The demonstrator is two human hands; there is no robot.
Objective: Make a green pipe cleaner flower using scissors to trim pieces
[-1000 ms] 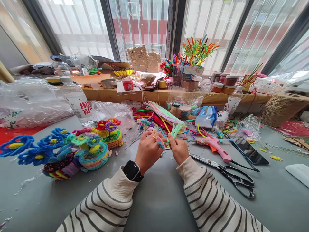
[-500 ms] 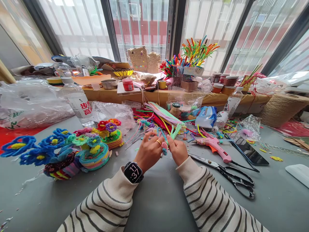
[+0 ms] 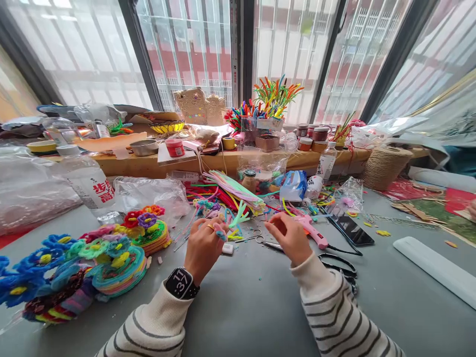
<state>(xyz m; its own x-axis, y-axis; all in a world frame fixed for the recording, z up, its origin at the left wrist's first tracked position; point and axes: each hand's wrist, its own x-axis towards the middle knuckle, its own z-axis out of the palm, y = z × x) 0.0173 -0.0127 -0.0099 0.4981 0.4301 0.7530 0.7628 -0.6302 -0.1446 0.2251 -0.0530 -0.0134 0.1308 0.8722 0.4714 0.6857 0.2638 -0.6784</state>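
Observation:
My left hand (image 3: 204,243), wearing a ring and a watch, is closed around pale green pipe cleaners (image 3: 240,215) that fan out past the fingertips. A fuzzy pink and blue piece (image 3: 220,232) shows at its fingers; how it is held is partly hidden. To the right, my right hand (image 3: 292,238) is apart from the bundle, its fingers bent with a gap between thumb and forefinger and nothing visible in them. Beside it lie a pink glue gun (image 3: 314,230) and large black-handled scissors (image 3: 340,267), partly behind the wrist. Small scissors (image 3: 256,236) rest between the hands.
Pipe-cleaner flower pots (image 3: 119,267) crowd the left. Behind the hands are loose pipe cleaners (image 3: 238,191), a small jar (image 3: 249,181) and a blue-white pack (image 3: 293,186). A phone (image 3: 351,225), a twine spool (image 3: 386,166) and a white bar (image 3: 435,270) sit right. Another person's hand (image 3: 472,208) shows at the right edge.
My right hand has let go of the pale green pipe cleaners and moved right, away from my left hand. The view has turned to the right.

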